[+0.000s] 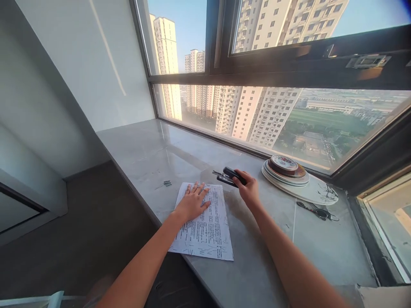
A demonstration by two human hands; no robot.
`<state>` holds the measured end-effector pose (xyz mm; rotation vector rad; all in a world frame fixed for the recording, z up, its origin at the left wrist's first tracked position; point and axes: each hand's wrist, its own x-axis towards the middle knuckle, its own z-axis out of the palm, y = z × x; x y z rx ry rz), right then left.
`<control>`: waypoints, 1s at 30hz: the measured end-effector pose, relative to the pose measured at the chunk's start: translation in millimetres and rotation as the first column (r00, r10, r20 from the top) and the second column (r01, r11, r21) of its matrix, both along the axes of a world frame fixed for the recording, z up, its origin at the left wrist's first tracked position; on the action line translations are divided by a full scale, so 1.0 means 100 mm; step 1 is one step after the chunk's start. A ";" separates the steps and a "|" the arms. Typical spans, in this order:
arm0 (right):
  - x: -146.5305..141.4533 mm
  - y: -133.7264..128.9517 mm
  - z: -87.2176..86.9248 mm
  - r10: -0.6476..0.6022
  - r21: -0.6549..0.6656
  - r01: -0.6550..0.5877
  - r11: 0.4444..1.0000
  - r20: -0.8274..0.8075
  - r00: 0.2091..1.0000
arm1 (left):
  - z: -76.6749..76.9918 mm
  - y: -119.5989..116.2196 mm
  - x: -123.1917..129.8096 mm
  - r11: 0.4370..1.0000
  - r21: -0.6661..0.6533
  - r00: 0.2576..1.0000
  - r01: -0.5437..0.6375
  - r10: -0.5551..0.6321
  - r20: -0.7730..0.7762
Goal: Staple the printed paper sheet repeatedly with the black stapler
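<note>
My left hand (193, 201) lies flat with fingers spread on the upper part of a printed sheet of paper (212, 231). Dense lines of text cover the sheet, and its lower edge bears many small staple-like marks. One lower corner of the paper reaches over the sill's front edge. In my right hand (248, 188) is a black stapler (229, 176), its jaws parted and pointing left, just beyond the paper's top right corner. Left of the paper's top, several small strips of staples (167, 183) rest on the grey sill (138, 145).
To the right, a stack of plates and round boards (285, 171) sits on a white oval board (316, 192) by the window. Dark keys or a cord with a ring (317, 211) lie in front of it. The sill's front edge (138, 196) drops to a dark floor.
</note>
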<state>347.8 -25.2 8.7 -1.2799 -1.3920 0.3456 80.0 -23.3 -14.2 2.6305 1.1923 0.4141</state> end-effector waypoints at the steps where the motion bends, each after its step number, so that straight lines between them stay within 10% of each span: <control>1: 0.03 0.00 -0.01 -0.009 0.006 0.009 1.000 -0.013 1.000 | -0.02 0.00 0.01 1.000 0.011 0.999 -0.011 0.011 0.032; 11: -0.01 0.14 -0.26 0.049 -0.007 -0.063 0.998 -0.550 0.834 | 0.39 0.15 -0.35 0.869 0.294 0.870 -0.398 0.255 0.423; 20: 0.03 0.15 -0.27 -0.004 -0.052 -0.033 0.998 -0.583 0.812 | -0.07 0.60 -0.98 0.761 0.217 0.791 -0.611 0.582 0.186; 25: -0.02 0.16 -0.27 -0.055 -0.050 0.032 0.998 -0.589 0.806 | 0.01 0.51 -0.92 0.769 0.225 0.801 -0.599 0.575 0.168; 30: -0.27 0.07 -0.16 0.147 0.030 -0.149 0.988 -0.452 0.880 | 0.07 0.48 -0.93 0.768 0.231 0.802 -0.597 0.563 0.200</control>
